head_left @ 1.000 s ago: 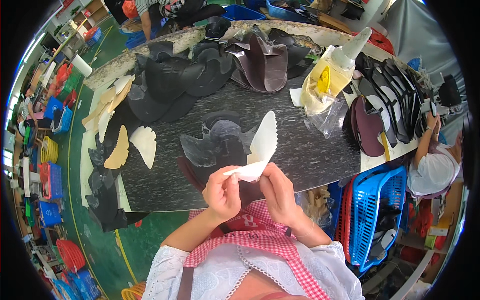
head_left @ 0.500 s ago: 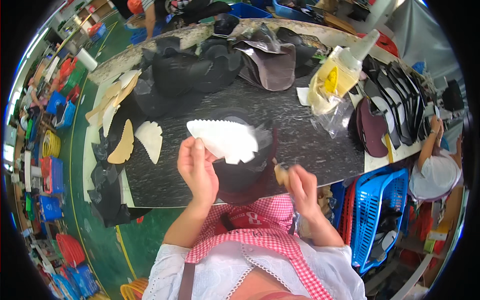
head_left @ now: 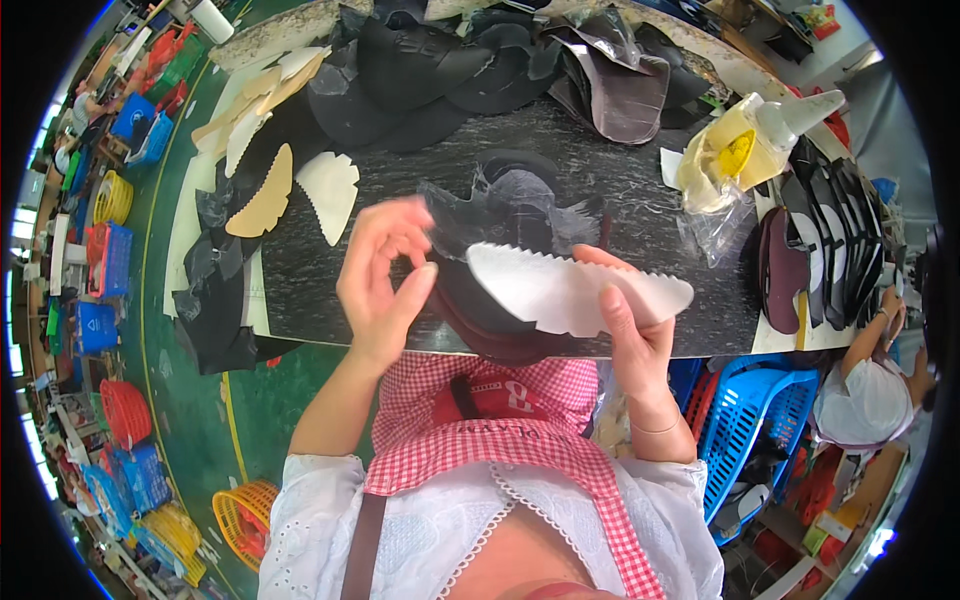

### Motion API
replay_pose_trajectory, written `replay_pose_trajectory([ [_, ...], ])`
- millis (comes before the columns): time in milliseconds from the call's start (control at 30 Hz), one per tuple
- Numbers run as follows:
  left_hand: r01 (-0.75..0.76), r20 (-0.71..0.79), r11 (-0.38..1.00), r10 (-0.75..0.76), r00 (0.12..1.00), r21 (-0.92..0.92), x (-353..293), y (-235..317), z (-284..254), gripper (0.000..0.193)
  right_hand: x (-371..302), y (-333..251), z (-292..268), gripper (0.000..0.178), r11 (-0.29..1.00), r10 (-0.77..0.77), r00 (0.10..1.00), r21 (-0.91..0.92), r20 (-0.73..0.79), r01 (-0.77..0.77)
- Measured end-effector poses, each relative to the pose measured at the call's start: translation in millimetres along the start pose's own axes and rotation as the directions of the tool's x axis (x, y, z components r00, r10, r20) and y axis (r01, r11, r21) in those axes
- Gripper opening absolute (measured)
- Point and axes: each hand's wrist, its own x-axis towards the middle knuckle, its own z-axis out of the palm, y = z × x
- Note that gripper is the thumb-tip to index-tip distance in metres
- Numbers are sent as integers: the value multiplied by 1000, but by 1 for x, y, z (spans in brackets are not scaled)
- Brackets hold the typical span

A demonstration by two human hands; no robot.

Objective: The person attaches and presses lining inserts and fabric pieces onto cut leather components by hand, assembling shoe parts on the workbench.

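Observation:
In my right hand (head_left: 640, 318) is a white flat piece with one saw-toothed edge (head_left: 535, 288), gripped at its right end with the thumb on top. My left hand (head_left: 385, 275) is raised at the left of it, fingers curled and thumb apart, with nothing visible in it; its fingertips are blurred. Beneath the white piece, a stack of black and dark maroon curved pieces (head_left: 490, 325) lies at the table's near edge. Crinkled translucent film (head_left: 520, 200) covers black material just beyond, close to my left fingertips.
On the black tabletop (head_left: 400, 180), a tan toothed piece (head_left: 264, 195) and another white one (head_left: 328, 195) lie left. Black pieces (head_left: 400, 75) are heaped at the back. A bottle of yellowish liquid (head_left: 715, 165) and upright dark pieces (head_left: 825, 240) stand right. A blue basket (head_left: 745, 410) is below.
The white piece has passed from my left hand to my right and come nearer. The small wooden-handled tool no longer shows in my right hand. The view has shifted.

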Motion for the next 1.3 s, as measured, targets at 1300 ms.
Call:
replay_pose_trajectory([
  [1300,-384,580,611,-156,799,693,-30,3,11,61,178,55,-121,34,76,-642,762,-983,79,166],
])
